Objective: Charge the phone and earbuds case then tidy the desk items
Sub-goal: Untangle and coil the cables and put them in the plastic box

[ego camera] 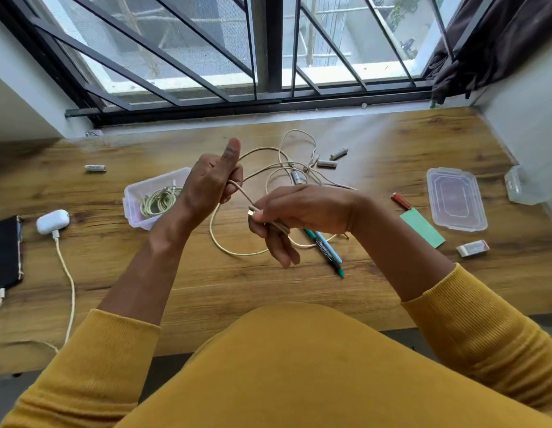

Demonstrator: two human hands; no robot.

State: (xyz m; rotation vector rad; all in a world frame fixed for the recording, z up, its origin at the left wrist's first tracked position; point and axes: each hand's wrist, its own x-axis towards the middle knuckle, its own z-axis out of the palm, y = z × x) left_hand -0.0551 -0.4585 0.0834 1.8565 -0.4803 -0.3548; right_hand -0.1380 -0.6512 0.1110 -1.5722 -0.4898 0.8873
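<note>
The loose cable is pinched at its plug by the right hand and gripped by the left hand above the bench; even loops should be wound, tangles avoided.

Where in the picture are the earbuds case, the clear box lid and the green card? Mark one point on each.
earbuds case [53, 221]: head view, middle of its white top.
clear box lid [456, 199]: head view, centre of the flat panel.
green card [423, 227]: head view, middle of its face.
</note>
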